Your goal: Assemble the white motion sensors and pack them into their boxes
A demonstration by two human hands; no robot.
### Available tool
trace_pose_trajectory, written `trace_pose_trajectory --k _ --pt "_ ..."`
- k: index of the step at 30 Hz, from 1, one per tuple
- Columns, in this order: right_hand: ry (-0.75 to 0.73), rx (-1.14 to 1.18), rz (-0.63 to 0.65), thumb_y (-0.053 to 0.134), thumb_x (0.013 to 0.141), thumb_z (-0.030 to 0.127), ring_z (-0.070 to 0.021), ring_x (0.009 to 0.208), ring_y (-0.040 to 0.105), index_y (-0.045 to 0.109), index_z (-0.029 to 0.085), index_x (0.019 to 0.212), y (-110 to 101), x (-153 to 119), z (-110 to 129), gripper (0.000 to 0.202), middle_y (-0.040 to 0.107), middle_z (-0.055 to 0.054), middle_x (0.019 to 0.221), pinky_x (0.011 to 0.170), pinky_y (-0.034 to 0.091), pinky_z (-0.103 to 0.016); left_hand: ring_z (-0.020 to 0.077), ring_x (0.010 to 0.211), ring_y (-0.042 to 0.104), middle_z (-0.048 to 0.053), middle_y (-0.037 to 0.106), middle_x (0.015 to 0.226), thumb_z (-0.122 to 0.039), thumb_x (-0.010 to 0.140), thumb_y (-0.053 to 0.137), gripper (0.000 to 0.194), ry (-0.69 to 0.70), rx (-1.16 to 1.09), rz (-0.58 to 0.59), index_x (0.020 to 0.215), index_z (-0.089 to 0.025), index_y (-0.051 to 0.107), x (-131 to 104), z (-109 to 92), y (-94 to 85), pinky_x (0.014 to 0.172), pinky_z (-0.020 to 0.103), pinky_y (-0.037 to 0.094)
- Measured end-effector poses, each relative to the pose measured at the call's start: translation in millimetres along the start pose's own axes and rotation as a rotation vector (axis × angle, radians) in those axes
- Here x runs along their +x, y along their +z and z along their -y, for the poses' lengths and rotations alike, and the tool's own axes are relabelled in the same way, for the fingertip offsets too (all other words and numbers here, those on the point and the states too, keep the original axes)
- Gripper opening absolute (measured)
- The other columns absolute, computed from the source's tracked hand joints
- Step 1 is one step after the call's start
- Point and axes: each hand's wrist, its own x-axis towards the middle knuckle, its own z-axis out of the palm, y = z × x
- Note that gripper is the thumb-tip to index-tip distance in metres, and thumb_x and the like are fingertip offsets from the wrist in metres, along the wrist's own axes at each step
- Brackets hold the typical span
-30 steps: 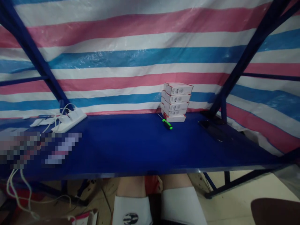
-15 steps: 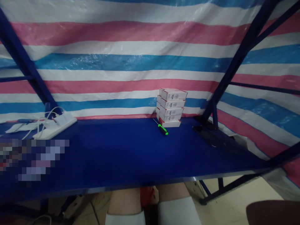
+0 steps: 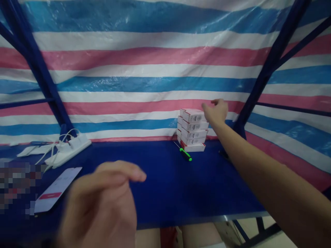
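Observation:
Small white boxes with red edges [image 3: 195, 135] stand stacked at the back of the blue table [image 3: 155, 186]. My right hand [image 3: 216, 111] reaches over the upper right of this stack, thumb and fingers apart, holding nothing. A green and black screwdriver [image 3: 185, 154] lies in front of the boxes, its shaft pointing back left. In the near left, my left hand [image 3: 106, 199] is raised above the table, slightly blurred, with bent fingers spread from the palm and nothing visible in it.
At the left, a white power strip [image 3: 68, 151] with plugs and cables lies behind a phone with a lit screen [image 3: 55, 189]. A dark object [image 3: 223, 155] is partly hidden behind my right forearm. Blue metal posts and a striped sheet surround the table.
Both my hands have come into view, the right one out to the boxes. The view has shifted, so the table sits lower. The lit phone now shows clearly.

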Motion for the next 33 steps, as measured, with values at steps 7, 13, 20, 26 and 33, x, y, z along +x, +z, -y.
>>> trace_pose_trajectory --k 7,13,20,26,33 --pt "0.096 -0.16 0.366 0.078 0.034 0.072 -0.0491 0.135 0.027 0.036 0.013 0.139 43 8 -29 0.128 0.034 -0.028 0.143 0.103 0.031 -0.063 0.0129 0.065 0.058 0.001 0.063 0.072 -0.032 0.08 0.064 0.015 -0.346 0.072 0.153 0.076 -0.018 0.063 24 130 43.6 0.06 0.024 0.047" --pt "0.14 -0.252 0.275 0.081 0.046 0.056 -0.0443 0.132 0.032 0.052 0.017 0.114 60 4 -41 0.084 0.039 -0.022 0.136 0.105 0.024 -0.064 0.0124 0.06 0.053 0.0 0.059 0.064 -0.036 0.075 0.061 0.019 -0.476 0.143 0.221 0.074 -0.017 0.063 23 192 40.2 0.056 0.024 0.041" --pt "0.123 -0.143 0.156 0.082 0.044 0.054 -0.0392 0.124 0.039 0.052 0.021 0.11 54 -2 -49 0.08 0.039 -0.015 0.13 0.104 0.027 -0.06 0.0145 0.065 0.056 0.0 0.061 0.068 -0.034 0.071 0.059 0.017 -0.556 0.228 0.38 0.074 -0.018 0.063 37 216 46.2 0.059 0.025 0.041" --pt "-0.306 -0.025 0.026 0.075 0.052 0.06 -0.0372 0.133 0.029 0.049 0.022 0.118 39 -65 -26 0.08 0.027 -0.015 0.138 0.107 0.027 -0.06 0.018 0.081 0.061 0.005 0.065 0.086 -0.037 0.079 0.057 0.022 -0.449 0.262 0.41 0.089 -0.018 0.063 35 231 49.9 0.069 0.028 0.045" --pt "-0.505 0.183 0.373 0.081 0.045 0.053 -0.0436 0.133 0.03 0.053 0.024 0.11 68 -192 -53 0.076 0.024 -0.016 0.141 0.107 0.031 -0.062 0.0262 0.12 0.053 0.015 0.054 0.129 -0.046 0.085 0.056 0.052 -0.2 0.321 0.404 0.129 -0.018 0.048 13 241 40.3 0.094 0.04 0.046"
